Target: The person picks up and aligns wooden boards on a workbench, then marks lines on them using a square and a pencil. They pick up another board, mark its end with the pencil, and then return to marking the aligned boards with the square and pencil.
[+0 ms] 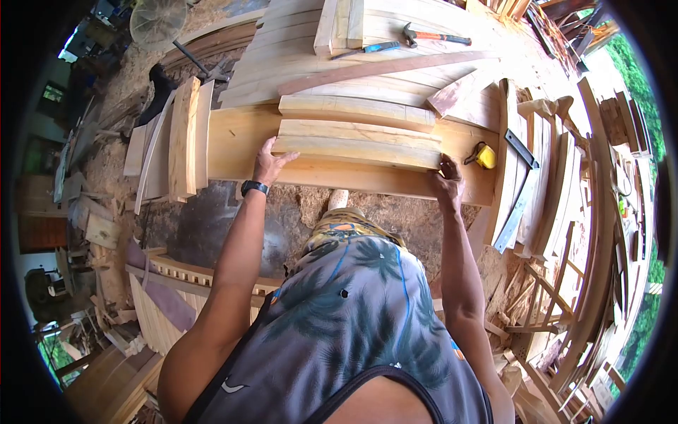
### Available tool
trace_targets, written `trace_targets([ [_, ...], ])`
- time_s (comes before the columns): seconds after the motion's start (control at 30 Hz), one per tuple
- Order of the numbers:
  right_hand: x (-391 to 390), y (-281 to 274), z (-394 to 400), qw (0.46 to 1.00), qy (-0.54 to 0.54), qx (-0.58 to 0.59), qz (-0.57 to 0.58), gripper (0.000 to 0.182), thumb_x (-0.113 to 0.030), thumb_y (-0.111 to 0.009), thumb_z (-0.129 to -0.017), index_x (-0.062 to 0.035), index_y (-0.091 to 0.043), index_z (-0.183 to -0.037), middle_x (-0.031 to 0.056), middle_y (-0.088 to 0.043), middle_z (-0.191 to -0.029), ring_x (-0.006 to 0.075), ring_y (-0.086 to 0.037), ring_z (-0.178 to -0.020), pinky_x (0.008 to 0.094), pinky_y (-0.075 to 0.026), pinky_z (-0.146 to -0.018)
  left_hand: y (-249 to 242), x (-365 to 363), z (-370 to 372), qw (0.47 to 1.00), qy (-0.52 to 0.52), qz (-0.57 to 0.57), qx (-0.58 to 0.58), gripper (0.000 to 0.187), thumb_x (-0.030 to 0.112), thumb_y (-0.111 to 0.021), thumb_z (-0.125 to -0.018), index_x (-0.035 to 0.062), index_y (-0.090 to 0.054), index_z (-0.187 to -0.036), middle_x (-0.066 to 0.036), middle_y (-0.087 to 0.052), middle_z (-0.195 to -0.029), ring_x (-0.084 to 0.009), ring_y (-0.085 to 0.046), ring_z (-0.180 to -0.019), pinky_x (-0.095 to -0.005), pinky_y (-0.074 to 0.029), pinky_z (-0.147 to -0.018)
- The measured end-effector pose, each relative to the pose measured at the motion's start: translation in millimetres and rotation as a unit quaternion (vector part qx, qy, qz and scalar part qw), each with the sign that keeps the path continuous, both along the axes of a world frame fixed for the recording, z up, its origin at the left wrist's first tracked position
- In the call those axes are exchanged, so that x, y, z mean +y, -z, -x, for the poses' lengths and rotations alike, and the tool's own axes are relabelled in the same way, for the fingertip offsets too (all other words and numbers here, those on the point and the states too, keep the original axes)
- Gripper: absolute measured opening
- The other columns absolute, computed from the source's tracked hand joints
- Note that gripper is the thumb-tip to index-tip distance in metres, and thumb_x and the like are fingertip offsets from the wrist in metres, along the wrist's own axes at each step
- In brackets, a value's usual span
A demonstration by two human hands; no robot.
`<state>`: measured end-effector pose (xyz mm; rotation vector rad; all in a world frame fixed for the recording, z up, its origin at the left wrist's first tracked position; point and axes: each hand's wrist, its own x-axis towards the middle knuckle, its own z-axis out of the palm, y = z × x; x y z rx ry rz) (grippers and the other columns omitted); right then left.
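Wooden beam (359,150) found lying between the grips, long axis running crosswise from left hand (268,167) to right hand (450,185), each closed on its adjacent end (neither hand nearer).

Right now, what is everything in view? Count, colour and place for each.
Wide board: one, yellowish, across the middle
Held timber: pale, on that board; one or two pieces, unclear
Curved timber: one, pale, behind it
Hammer: one, orange-and-black handle, top
Blue-handled tool: one, beside the hammer
Tape measure: one, yellow, board's right end
Metal square: one, grey, far right timbers
Background wood: many, uncountable
Watch: one, black, left wrist
Left hand, right hand: at held timber's ends
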<state>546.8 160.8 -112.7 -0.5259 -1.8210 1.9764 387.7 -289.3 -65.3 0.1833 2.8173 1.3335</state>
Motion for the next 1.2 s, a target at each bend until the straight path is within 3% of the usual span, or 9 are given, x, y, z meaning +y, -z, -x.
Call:
trace_targets([
  [0.1, 1.2, 1.8, 0.1, 0.999, -0.012, 0.034, 0.016, 0.054, 0.006, -0.072, -0.083, 0.0022, -0.059, -0.135, 0.0125, -0.07, -0.125, 0.0188, -0.066, -0.116, 0.0311, -0.052, -0.1, 41.1, -11.1, 13.5, 0.99, 0.028, -0.138, -0.028, 0.075, 0.028, -0.092, -0.076, -0.0047, -0.058, -0.135, -0.019, -0.069, -0.126, -0.0268, -0.063, -0.118, -0.0401, -0.048, -0.106],
  [0.2, -1.9, -3.3, -2.1, 1.0, 0.004, 0.002, 0.018, 0.058, 0.006, -0.071, -0.084, 0.003, -0.054, -0.14, 0.0123, -0.069, -0.127, 0.0197, -0.066, -0.116, 0.0313, -0.051, -0.1, 22.0, -1.7, 3.2, 0.982, 0.051, -0.182, -0.023, 0.071, 0.024, -0.09, -0.078, -0.0041, -0.058, -0.134, -0.016, -0.069, -0.126, -0.0244, -0.064, -0.117, -0.039, -0.049, -0.104],
  [0.6, -17.3, -9.3, -38.1, 0.999, 0.025, 0.004, 0.046, 0.063, 0.004, -0.072, -0.084, 0.0058, -0.05, -0.143, 0.0146, -0.067, -0.13, 0.0213, -0.065, -0.12, 0.0321, -0.051, -0.103, -9.3, -6.7, -30.0, 0.997, 0.066, -0.038, -0.031, 0.077, 0.029, -0.09, -0.076, -0.0068, -0.057, -0.135, -0.023, -0.066, -0.131, -0.0344, -0.06, -0.125, -0.042, -0.045, -0.11],
  [0.67, -21.7, -12.0, -49.0, 0.998, 0.042, -0.025, 0.031, 0.064, 0.004, -0.073, -0.083, 0.0057, -0.05, -0.143, 0.0151, -0.066, -0.131, 0.022, -0.064, -0.12, 0.0329, -0.05, -0.104, -11.1, 4.6, -35.8, 0.981, 0.034, 0.146, 0.125, 0.077, 0.026, -0.09, -0.075, -0.0064, -0.057, -0.135, -0.026, -0.064, -0.132, -0.0403, -0.059, -0.126, -0.0453, -0.043, -0.112],
  [0.83, -40.1, -3.0, -63.2, 0.99, 0.143, -0.009, 0.018, 0.065, 0.002, -0.076, -0.085, 0.0045, -0.048, -0.144, 0.0152, -0.06, -0.138, 0.0232, -0.061, -0.125, 0.0341, -0.049, -0.107, -37.2, 106.0, -63.9, 0.952, 0.231, 0.129, 0.153, 0.079, 0.022, -0.089, -0.074, -0.0022, -0.053, -0.14, -0.023, -0.061, -0.137, -0.0382, -0.057, -0.129, -0.0466, -0.042, -0.114],
  [1.0, -49.1, -13.6, -89.3, 0.986, 0.16, -0.008, 0.041, 0.064, 0.004, -0.074, -0.086, 0.0042, -0.048, -0.144, 0.0145, -0.06, -0.137, 0.0229, -0.06, -0.123, 0.0341, -0.05, -0.106, -31.1, 186.3, -83.2, 0.92, 0.256, 0.235, 0.178, 0.07, 0.022, -0.087, -0.075, 0.0008, -0.059, -0.136, -0.018, -0.065, -0.131, -0.0345, -0.058, -0.125, -0.0468, -0.042, -0.112],
  [1.03, -49.6, -15.6, -96.5, 0.985, 0.162, -0.004, 0.063, 0.063, 0.004, -0.074, -0.086, 0.0042, -0.049, -0.143, 0.0141, -0.06, -0.136, 0.022, -0.061, -0.121, 0.0334, -0.05, -0.105, -29.4, 192.9, -77.7, 0.921, 0.253, 0.253, 0.154, 0.069, 0.024, -0.088, -0.075, 0.0024, -0.06, -0.135, -0.017, -0.067, -0.125, -0.0324, -0.062, -0.119, -0.0464, -0.047, -0.106],
  [1.13, -45.4, -18.4, -115.1, 0.983, 0.171, -0.001, 0.073, 0.06, 0.002, -0.075, -0.086, 0.0041, -0.052, -0.141, 0.0163, -0.061, -0.137, 0.0232, -0.062, -0.122, 0.0343, -0.05, -0.105, -56.0, 197.1, -68.6, 0.939, 0.278, 0.191, 0.067, 0.058, 0.028, -0.089, -0.076, 0.0053, -0.066, -0.125, -0.013, -0.07, -0.113, -0.0299, -0.065, -0.108, -0.0461, -0.051, -0.096],
  [1.2, -45.1, -23.0, -129.2, 0.981, 0.152, -0.01, 0.12, 0.058, 0.0, -0.075, -0.087, 0.0034, -0.054, -0.141, 0.0153, -0.062, -0.135, 0.021, -0.063, -0.12, 0.0328, -0.051, -0.102, -96.4, 185.1, -65.2, 0.947, 0.317, 0.02, 0.045, 0.047, 0.022, -0.088, -0.079, 0.0039, -0.07, -0.119, -0.011, -0.074, -0.113, -0.0267, -0.071, -0.096, -0.0401, -0.057, -0.086],
])
